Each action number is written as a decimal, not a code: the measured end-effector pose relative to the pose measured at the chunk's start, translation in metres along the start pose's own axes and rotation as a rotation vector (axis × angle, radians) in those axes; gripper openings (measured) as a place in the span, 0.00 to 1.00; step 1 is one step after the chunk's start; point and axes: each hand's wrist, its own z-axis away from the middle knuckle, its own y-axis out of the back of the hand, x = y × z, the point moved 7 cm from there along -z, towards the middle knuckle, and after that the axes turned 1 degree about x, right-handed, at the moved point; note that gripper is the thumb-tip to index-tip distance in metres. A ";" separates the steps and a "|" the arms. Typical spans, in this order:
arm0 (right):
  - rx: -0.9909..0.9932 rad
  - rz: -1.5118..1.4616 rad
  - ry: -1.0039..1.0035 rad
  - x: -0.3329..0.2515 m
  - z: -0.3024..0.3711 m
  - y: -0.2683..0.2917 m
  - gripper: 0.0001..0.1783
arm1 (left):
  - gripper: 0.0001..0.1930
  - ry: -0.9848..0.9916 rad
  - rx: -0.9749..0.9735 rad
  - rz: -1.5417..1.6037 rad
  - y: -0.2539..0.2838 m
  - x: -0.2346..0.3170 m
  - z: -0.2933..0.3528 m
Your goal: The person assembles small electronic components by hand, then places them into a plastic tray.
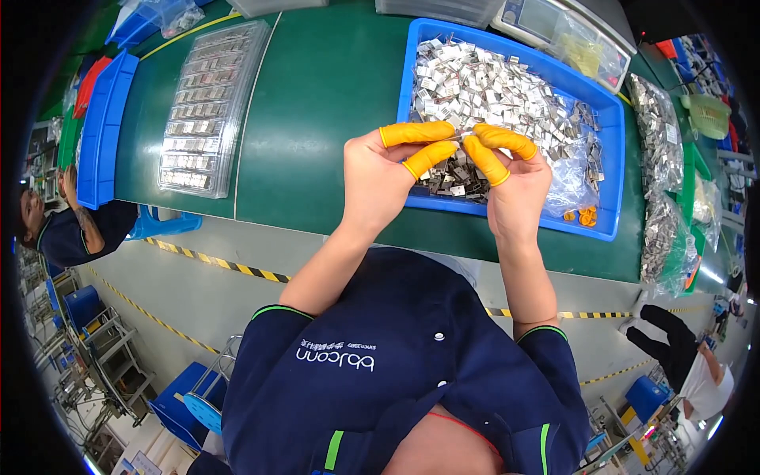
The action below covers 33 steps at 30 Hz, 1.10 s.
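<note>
Grip, left hand (381, 170) and right hand (518, 180): pinched small part (461, 137) together; needed light, steady pressure above blue tray (614, 158).

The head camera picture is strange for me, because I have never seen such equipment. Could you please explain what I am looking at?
There is no robot here: a person works with two hands. The single picture comes from a wide fisheye camera worn on the person's head and looking down, so straight edges bend.

The left hand and right hand wear yellow, rubbery-looking finger covers. Their fingertips meet around a tiny metallic-looking piece, too small to identify.

Under the hands, on the smooth green table, stands a rectangular blue plastic tray, heaped with small white and silvery parts. Toward the left lies a clear plastic tray with small parts set in rows.
</note>
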 end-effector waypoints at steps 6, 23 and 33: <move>-0.178 0.083 -0.109 -0.007 -0.001 -0.006 0.10 | 0.15 -0.043 -0.042 0.032 0.005 0.003 -0.005; -0.223 0.433 -0.039 -0.045 -0.024 0.028 0.09 | 0.15 0.032 -0.380 -0.212 -0.052 0.009 -0.028; -0.361 1.315 0.096 -0.010 -0.026 0.048 0.14 | 0.07 -0.554 -0.611 -1.428 -0.075 -0.013 -0.020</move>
